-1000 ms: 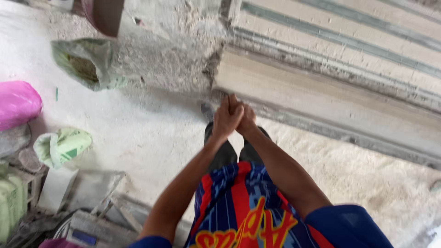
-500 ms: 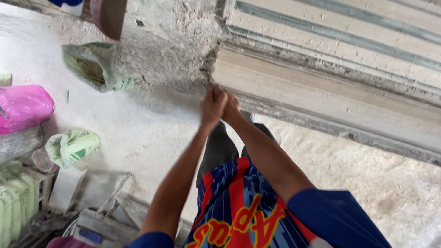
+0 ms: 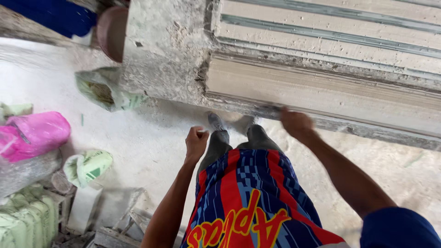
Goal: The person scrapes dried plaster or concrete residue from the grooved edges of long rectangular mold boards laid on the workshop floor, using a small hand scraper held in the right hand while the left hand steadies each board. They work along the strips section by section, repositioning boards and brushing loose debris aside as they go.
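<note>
- A long pale moulded slab (image 3: 330,92), plaster or cement by the look, lies across the far right on a rough grey bench (image 3: 161,55); probably heavy, stiff and chip-prone, best gripped under its lower edge.
- Pink sack (image 3: 34,135) and green bags (image 3: 87,166) sit on the left floor.
- Right hand (image 3: 296,124) curls over the slab's near edge.
- Left hand (image 3: 196,142) hangs fisted, apparently holding nothing.

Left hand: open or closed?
Closed. The left hand is curled into a fist, hanging free over the dusty floor; whether it holds anything cannot be told.
</note>
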